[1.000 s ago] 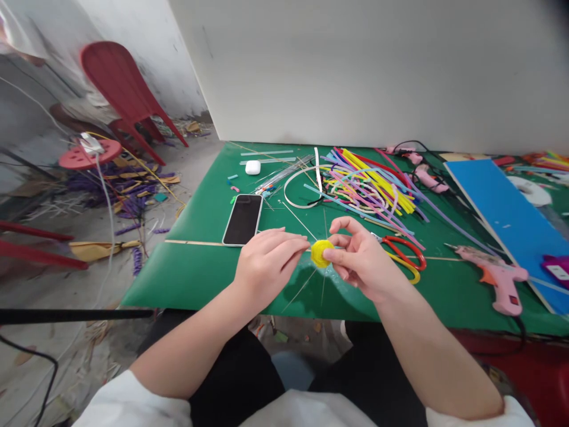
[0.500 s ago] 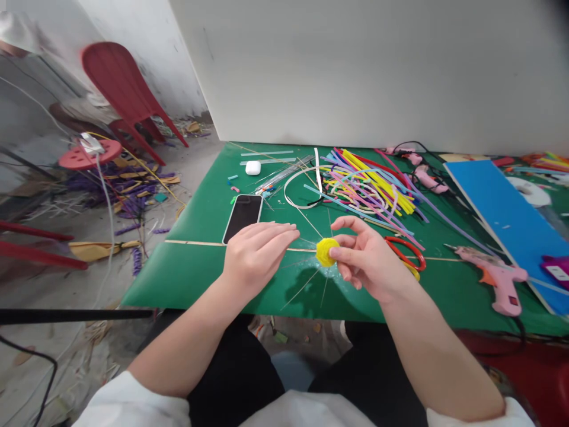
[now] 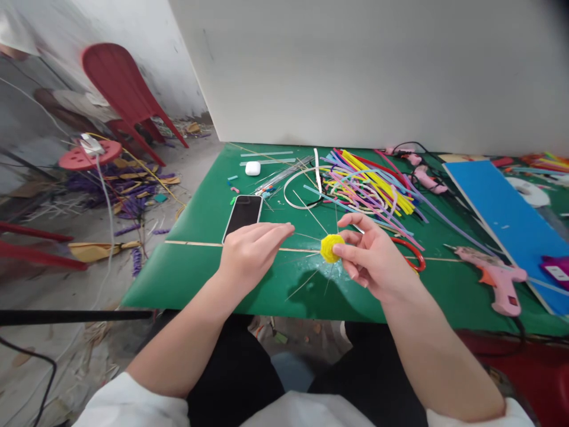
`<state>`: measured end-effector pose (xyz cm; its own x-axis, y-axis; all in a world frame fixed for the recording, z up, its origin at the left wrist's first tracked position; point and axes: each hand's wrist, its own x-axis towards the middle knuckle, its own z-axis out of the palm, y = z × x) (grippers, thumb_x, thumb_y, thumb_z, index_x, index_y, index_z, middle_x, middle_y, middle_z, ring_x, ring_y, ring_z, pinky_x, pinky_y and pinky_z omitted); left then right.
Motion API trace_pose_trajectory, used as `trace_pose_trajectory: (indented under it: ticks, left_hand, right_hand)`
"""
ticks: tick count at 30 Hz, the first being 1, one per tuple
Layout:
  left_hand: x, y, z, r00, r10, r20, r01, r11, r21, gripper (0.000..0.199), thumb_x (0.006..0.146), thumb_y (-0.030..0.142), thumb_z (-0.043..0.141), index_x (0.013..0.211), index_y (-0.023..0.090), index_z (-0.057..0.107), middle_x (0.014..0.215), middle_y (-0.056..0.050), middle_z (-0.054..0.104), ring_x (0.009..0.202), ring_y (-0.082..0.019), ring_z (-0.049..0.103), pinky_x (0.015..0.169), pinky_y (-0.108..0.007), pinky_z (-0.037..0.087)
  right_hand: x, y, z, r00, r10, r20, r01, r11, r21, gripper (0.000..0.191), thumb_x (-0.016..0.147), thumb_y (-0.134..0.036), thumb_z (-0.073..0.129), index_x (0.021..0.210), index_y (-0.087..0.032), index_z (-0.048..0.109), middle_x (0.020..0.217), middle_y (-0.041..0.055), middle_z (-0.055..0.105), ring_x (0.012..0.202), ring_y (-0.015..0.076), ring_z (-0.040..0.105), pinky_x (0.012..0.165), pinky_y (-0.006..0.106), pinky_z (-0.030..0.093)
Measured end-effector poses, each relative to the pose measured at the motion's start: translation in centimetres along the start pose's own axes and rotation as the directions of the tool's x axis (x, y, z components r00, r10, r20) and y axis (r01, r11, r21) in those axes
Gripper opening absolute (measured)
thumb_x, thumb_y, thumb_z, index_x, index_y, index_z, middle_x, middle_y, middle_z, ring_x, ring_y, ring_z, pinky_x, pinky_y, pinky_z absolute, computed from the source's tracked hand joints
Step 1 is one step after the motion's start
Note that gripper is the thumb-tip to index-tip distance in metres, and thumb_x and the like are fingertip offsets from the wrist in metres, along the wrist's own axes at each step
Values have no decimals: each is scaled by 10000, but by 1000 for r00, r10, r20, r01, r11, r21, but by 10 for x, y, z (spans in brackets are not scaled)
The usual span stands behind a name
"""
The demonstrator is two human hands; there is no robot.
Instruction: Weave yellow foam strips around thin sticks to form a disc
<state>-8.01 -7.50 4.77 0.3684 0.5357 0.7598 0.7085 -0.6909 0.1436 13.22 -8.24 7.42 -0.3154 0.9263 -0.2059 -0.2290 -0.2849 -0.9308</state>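
My right hand (image 3: 368, 255) pinches a small yellow fuzzy disc (image 3: 329, 248), coiled like pipe cleaner, between thumb and fingers. Several thin stiff wires (image 3: 306, 284) stick out from it like spokes. Opposite, my left hand (image 3: 253, 255) has its fingers together and bent toward the disc. One wire runs from the disc to its fingertips, which appear closed on it; the thumb is hidden. Beside the left hand lies a phone (image 3: 242, 214). Partly behind the right hand are scissors (image 3: 414, 252) with red handles.
A pile of coloured pipe cleaners (image 3: 368, 184) and a white hoop (image 3: 291, 196) lie at the back of the green table (image 3: 178, 279). A pink glue gun (image 3: 498, 276) and blue board (image 3: 502, 219) are right. A white earbud case (image 3: 253, 168) sits back left. A red chair (image 3: 115, 83) stands beyond.
The yellow disc and my right hand have shifted slightly right and up. My left hand has moved a little left, so more of the wire between them shows.
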Motion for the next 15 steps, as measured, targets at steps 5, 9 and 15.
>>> trace_pose_trajectory:
  ticks: [5,9,15]
  left_hand:
    - [0,-9,-1,999,30,23,-29,999,-22,217,804,87,520,952,181,648,937,-42,702,824,-148,657,735,-264,535]
    - [6,-1,-11,994,-49,-94,51,998,23,235,786,125,572,999,197,642,1076,-61,653,1015,-205,588,870,-373,489]
    - [7,24,-5,994,-43,100,62,978,-199,130,796,188,586,900,176,663,832,-21,701,754,-121,636,735,-239,503]
  right_hand:
    - [0,-1,-2,1000,-19,9,19,1000,-8,369,649,-184,713,926,-256,479,694,-95,559,302,11,451,222,90,271]
    - [2,0,-3,999,-33,-14,33,999,-27,360,654,-199,712,933,-246,490,668,-93,547,317,23,469,230,101,307]
    - [3,1,0,999,-49,-13,48,998,-43,369,670,-208,700,974,-244,495,691,-83,560,329,22,473,248,109,343]
